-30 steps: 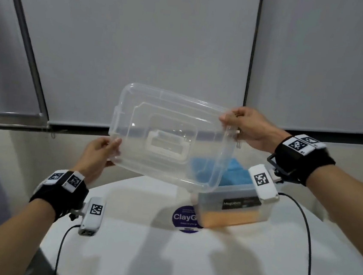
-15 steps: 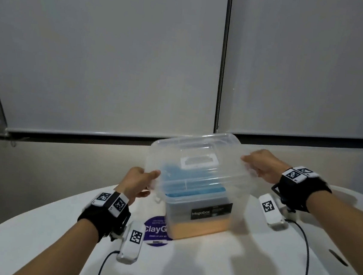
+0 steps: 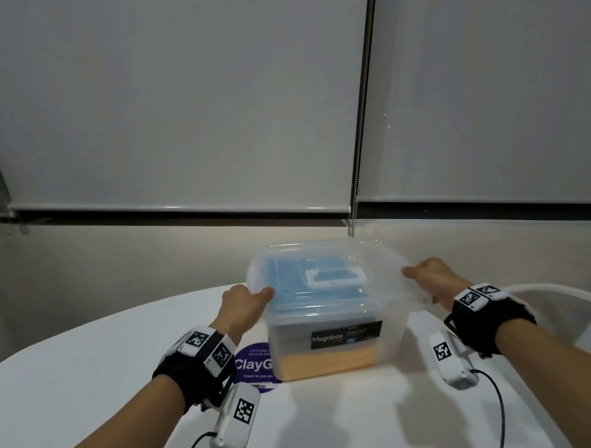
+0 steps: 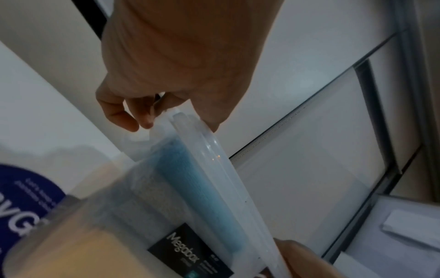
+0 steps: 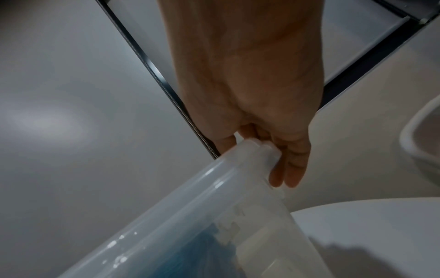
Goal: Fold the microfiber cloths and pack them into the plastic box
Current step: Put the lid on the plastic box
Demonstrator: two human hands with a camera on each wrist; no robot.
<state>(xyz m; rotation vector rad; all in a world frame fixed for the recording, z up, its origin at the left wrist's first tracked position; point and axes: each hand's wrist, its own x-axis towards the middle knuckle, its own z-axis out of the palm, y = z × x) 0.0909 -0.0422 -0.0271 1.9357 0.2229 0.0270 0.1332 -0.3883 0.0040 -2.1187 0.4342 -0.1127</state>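
Two hands are gripping the clear lid [image 3: 321, 274] at opposite short ends, and it is now sitting on the rim of the Megabox plastic box [image 3: 340, 341]. One second ago the lid was being held high and tilted above the open box; half a second ago it was hovering just over the rim. The descent is therefore finishing, and the task appears to be entering its closing step.

The left hand [image 3: 241, 309] is clamping the lid edge at 9 o'clock of the box, thumb on top and fingers curled beneath. The right hand [image 3: 430, 280] is clamping the edge at 3 o'clock, fingers [image 5: 289, 169] wrapping over the end latch area. Neither hand is free.

The box is standing at the table [image 3: 337, 440] centre, partly covering a purple ClayGo sticker [image 3: 253, 365] at its 8 o'clock. Inside, a folded blue microfiber cloth [image 3: 281, 277] is lying at the top of the stack, with a grey layer and an orange cloth [image 3: 326, 364] beneath.

Whether the lid is fully seated or latched cannot be determined. Pressing down at both ends is probably remaining.
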